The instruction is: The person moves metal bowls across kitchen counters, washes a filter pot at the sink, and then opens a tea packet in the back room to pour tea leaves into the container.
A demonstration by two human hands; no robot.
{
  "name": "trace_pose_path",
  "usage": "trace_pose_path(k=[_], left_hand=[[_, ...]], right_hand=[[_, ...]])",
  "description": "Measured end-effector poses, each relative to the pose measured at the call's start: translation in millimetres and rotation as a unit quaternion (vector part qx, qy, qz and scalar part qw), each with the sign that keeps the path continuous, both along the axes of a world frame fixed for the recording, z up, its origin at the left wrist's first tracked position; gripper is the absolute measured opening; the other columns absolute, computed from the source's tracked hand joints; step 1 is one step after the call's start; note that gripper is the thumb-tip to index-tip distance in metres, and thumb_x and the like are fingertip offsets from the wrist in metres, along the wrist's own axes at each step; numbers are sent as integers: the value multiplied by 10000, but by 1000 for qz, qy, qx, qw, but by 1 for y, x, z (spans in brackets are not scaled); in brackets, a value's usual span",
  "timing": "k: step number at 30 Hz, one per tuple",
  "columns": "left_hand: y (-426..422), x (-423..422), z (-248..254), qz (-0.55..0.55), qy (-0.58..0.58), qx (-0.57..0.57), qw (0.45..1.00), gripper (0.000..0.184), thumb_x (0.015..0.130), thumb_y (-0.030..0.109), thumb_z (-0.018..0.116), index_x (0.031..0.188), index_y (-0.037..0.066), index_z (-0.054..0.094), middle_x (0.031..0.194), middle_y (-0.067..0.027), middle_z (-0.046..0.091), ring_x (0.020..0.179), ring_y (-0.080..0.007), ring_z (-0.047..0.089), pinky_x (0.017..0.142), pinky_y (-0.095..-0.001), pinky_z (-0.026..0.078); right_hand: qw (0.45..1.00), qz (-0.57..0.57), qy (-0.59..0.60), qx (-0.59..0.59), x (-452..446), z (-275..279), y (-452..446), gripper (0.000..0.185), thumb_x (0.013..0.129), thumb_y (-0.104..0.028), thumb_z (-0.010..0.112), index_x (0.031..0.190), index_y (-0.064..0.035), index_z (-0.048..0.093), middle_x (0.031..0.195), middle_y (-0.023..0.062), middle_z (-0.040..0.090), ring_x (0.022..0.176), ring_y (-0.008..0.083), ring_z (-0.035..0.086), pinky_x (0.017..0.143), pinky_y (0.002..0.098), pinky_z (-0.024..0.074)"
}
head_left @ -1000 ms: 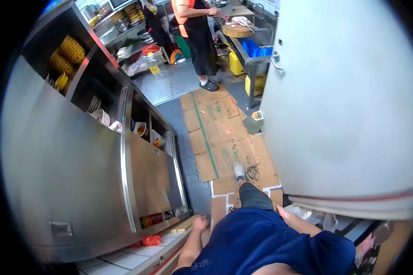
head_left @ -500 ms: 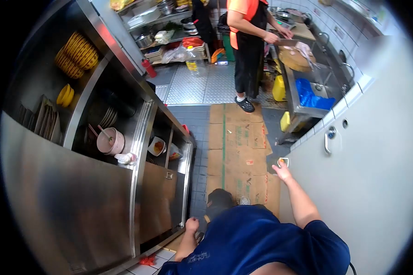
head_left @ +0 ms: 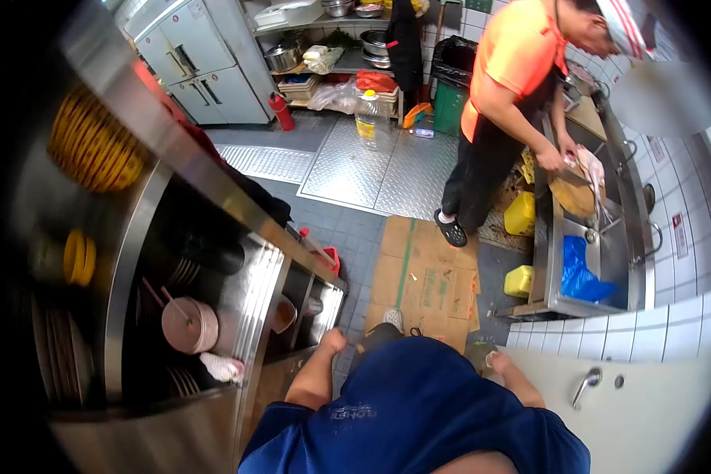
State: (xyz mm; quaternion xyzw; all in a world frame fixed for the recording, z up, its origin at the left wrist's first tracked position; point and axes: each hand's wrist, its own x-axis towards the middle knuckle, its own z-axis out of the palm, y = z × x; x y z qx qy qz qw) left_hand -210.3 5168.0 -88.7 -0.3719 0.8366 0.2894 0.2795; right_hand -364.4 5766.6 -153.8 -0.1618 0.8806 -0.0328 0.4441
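My left hand (head_left: 334,341) is curled into a fist beside the steel cabinet's edge, with nothing showing in it. Low at my right side, my right hand (head_left: 504,365) has its fingers closed round a small white-edged thing (head_left: 491,359), mostly hidden and blurred. The white door (head_left: 640,395) with a metal handle (head_left: 586,387) is close to that hand. Under me, flattened cardboard (head_left: 430,280) covers the floor, and one of my shoes (head_left: 393,318) shows on it.
At left, the cabinet holds yellow bowls (head_left: 95,146) and a pink pot (head_left: 189,325). Ahead right, a co-worker (head_left: 513,103) cuts on a round board (head_left: 574,194) by the sink (head_left: 600,253). An oil bottle (head_left: 369,122) and a red extinguisher-like bottle (head_left: 280,112) stand further off.
I have moved forward along the cardboard, so the co-worker and sink are nearer. My right hand has drawn back and down toward my body. My left hand stays closed.
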Motion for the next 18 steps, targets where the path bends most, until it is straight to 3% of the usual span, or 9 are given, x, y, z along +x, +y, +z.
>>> trace_pose_path(k=[2,3,5,6,7,9,12,15,18], left_hand=[[-35,-81,-31,-80,62,-17,995,328,837,288,609,1025,39,710,1055,-221,699,1019,-401,662,906,-477,520],[-40,-123,-12,-86,89,-14,992,295,843,261,592,997,41,714,1034,-236,694,1003,-405,661,893,-476,524],[-49,-191,10,-133,150,-22,979,282,856,232,565,991,26,700,993,-251,689,991,-414,655,901,-490,517],[-61,-229,-4,-146,183,-28,972,271,858,230,566,957,13,695,992,-252,689,992,-412,656,904,-497,514],[-63,-261,5,-149,173,-24,973,271,860,230,565,955,11,693,995,-252,689,995,-412,656,903,-497,515],[-67,-320,38,-155,154,-15,976,271,864,231,563,950,7,689,1000,-252,688,999,-410,656,901,-498,518],[-86,-383,23,-162,177,-8,971,275,866,235,563,966,12,689,1008,-251,688,1006,-411,655,911,-498,516],[-110,-428,20,-144,143,-15,979,280,863,240,568,973,12,688,1021,-248,689,1014,-407,653,921,-490,515],[-141,-445,7,-119,100,-9,988,292,859,248,578,970,4,693,1045,-249,686,1040,-404,645,932,-484,510]], right_hand=[[992,-124,-14,-11,-4,-58,22,307,882,-262,605,1096,-67,706,1083,188,702,982,361,680,836,436,540],[982,-186,-16,-18,-6,-87,34,301,894,-272,587,1093,-87,717,1108,193,696,1008,361,673,843,447,537],[995,90,-37,1,-52,-21,-6,284,875,-189,598,1105,-53,696,985,175,703,895,346,687,773,433,544],[976,216,-28,-10,-75,11,-25,280,866,-148,604,1111,-36,685,924,166,707,839,338,694,738,425,547],[995,90,-34,-34,-91,0,-42,282,871,-149,602,1114,-33,684,917,161,706,831,328,693,718,420,544],[981,-166,-33,-98,-120,-54,-53,285,879,-151,598,1122,-27,682,904,152,704,815,308,690,678,411,539],[957,-234,-81,-154,-198,-14,-129,286,890,-144,604,1138,-23,679,866,142,693,775,286,676,600,389,514],[925,-334,-149,-99,-297,-13,-206,466,941,-423,560,1144,-26,696,949,148,725,914,303,694,779,410,537],[790,-544,-245,-139,-387,5,-283,544,945,-482,548,1211,-22,664,1043,191,701,1013,282,668,802,410,533]])
